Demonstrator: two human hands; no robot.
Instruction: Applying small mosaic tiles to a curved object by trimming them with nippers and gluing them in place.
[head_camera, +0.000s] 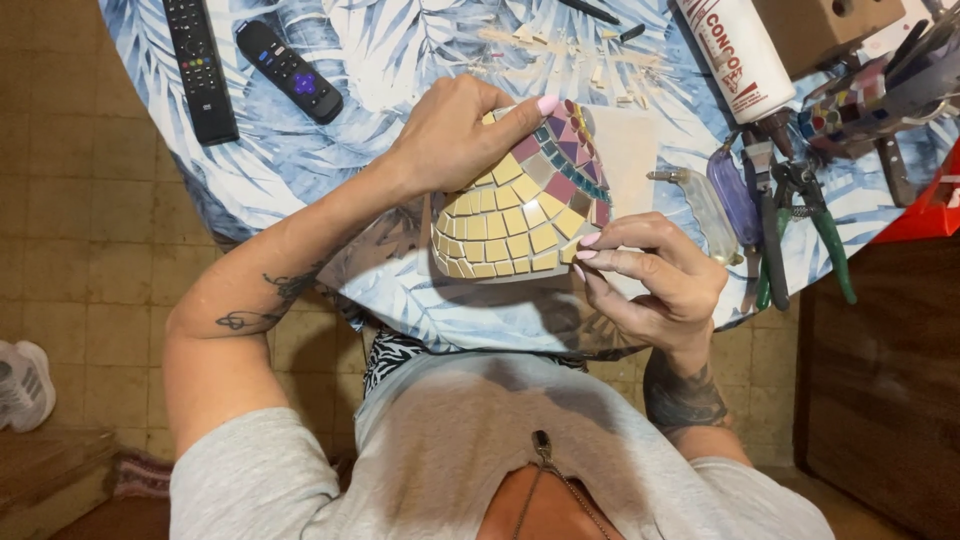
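Note:
A curved mosaic piece (515, 218), covered in small yellow tiles with a band of purple, pink and teal tiles near its upper edge, is held over the table. My left hand (455, 135) grips its top, thumb pressed on the coloured band. My right hand (655, 275) pinches at the piece's lower right edge with thumb and fingertips, apparently on a small yellow tile; the tile itself is mostly hidden by the fingers.
The round table (300, 170) has a blue leaf-print cloth. Two remote controls (200, 65) lie at the far left. A white glue bottle (735, 55), green-handled nippers (810, 225), a clear lighter (705, 205) and scattered tile scraps (560, 45) lie to the right and back.

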